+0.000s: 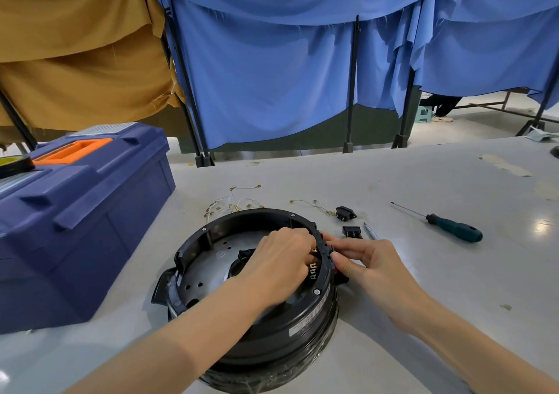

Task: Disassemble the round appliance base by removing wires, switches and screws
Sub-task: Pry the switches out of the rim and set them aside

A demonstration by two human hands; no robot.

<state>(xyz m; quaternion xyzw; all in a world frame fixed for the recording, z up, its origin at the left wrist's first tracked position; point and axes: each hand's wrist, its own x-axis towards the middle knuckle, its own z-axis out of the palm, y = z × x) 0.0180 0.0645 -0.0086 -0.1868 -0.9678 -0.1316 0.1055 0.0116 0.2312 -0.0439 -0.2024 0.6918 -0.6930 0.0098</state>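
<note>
- Left hand (281, 260) inside base (272, 336), fingers curled on switch (328, 254) back; right hand (372, 263) pinching switch from outside.
- Risk: bent terminals (313, 272) or snapped clips from uneven pushing.

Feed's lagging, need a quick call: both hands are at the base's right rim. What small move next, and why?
Probably push the part behind the gold terminals outward through the rim: the left hand is inside beside them, the right hand pinches the rim outside, and two black parts already lie on the table.
</note>
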